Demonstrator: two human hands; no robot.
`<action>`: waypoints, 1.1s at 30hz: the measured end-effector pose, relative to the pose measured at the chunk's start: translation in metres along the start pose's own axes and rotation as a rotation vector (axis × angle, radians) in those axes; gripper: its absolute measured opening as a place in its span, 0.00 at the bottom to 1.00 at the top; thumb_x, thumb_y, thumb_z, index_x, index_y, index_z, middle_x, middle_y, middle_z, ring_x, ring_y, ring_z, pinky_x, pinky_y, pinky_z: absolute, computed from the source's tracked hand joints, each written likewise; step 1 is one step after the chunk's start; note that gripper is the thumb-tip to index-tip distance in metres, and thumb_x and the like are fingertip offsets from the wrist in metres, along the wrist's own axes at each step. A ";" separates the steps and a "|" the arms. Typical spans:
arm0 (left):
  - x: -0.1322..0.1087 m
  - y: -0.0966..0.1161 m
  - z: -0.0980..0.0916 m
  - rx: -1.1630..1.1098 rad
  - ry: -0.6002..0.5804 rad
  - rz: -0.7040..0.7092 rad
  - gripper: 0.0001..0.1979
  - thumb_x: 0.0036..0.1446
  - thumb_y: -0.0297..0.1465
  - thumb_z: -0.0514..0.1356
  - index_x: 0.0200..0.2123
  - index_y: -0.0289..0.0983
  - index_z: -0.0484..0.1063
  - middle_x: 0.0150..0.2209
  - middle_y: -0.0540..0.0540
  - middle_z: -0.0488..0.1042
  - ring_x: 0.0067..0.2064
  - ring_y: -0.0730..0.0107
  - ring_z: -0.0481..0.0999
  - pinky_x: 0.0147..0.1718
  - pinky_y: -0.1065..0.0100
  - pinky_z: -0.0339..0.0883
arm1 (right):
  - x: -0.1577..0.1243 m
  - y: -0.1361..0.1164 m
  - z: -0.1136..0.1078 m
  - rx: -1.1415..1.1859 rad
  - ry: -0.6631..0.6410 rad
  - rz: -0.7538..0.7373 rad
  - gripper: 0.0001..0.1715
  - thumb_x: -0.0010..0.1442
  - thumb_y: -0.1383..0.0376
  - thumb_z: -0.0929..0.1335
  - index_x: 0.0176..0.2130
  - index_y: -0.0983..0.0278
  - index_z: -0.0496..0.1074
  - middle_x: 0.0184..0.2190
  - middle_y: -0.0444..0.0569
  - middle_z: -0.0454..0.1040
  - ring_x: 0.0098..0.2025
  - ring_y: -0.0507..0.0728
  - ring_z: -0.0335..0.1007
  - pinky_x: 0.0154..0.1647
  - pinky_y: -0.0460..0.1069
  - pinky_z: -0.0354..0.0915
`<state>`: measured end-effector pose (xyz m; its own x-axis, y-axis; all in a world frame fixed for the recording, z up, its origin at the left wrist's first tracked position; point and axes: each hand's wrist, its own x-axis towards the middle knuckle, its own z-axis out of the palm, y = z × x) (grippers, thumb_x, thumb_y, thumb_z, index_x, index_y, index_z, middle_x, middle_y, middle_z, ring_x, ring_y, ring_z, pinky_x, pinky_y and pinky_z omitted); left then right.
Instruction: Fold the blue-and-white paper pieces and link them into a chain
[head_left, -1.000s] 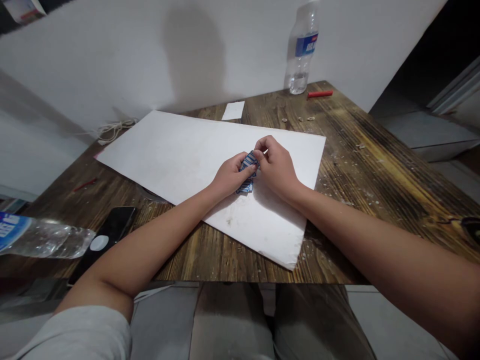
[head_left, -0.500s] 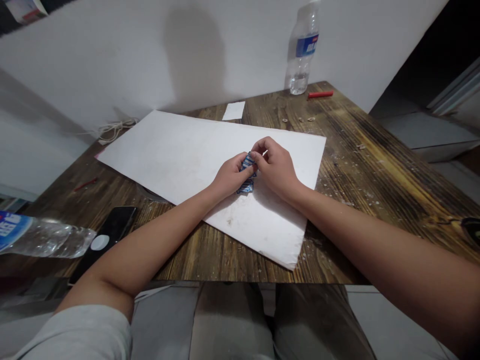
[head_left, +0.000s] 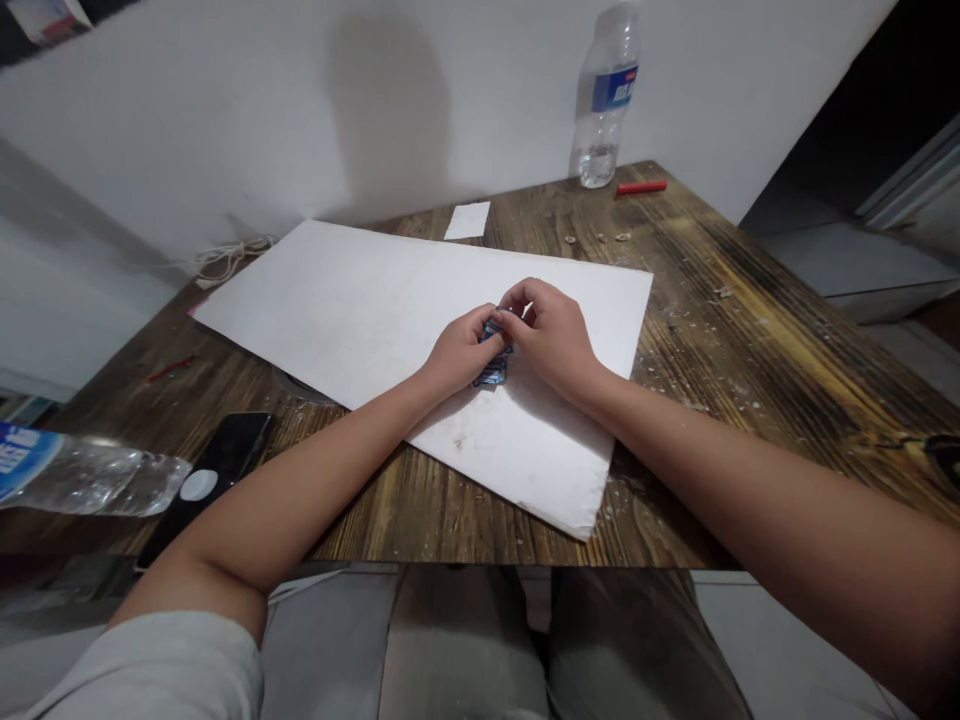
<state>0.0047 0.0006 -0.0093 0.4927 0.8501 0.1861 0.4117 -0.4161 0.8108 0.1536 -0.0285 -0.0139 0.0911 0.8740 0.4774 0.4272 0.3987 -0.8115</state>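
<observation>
Shifted slightly toward nine o'clock since a second ago, the bare right hand has thumb and fingertips pinched on the upper end of a small, flat blue-and-white striped item, while the bare left hand clamps its middle under the thumb. Beneath both lies a white rectangular board on a dark brown wood-grained table. Farther out stand or lie a white paper piece between eleven and twelve o'clock, an upright clear plastic bottle with a blue label at one, a red stick at two and a flat black phone toward eight.
</observation>
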 end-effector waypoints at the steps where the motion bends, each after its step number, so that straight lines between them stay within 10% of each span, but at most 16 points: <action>1: 0.000 0.000 0.000 -0.002 -0.002 -0.001 0.06 0.59 0.36 0.57 0.35 0.39 0.69 0.34 0.48 0.73 0.37 0.70 0.70 0.39 0.64 0.64 | 0.000 0.000 0.000 0.001 0.002 0.000 0.04 0.56 0.66 0.68 0.31 0.58 0.67 0.32 0.45 0.72 0.34 0.54 0.64 0.35 0.52 0.58; 33: -0.001 -0.001 0.000 -0.060 -0.011 -0.020 0.09 0.59 0.38 0.59 0.36 0.39 0.70 0.33 0.48 0.72 0.36 0.71 0.69 0.37 0.67 0.64 | 0.000 -0.002 -0.001 0.056 0.005 0.036 0.05 0.58 0.66 0.65 0.31 0.58 0.62 0.32 0.44 0.70 0.34 0.54 0.63 0.36 0.53 0.56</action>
<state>0.0042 0.0004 -0.0106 0.4938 0.8540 0.1636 0.3747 -0.3788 0.8462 0.1531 -0.0296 -0.0119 0.1095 0.8867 0.4492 0.3722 0.3824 -0.8457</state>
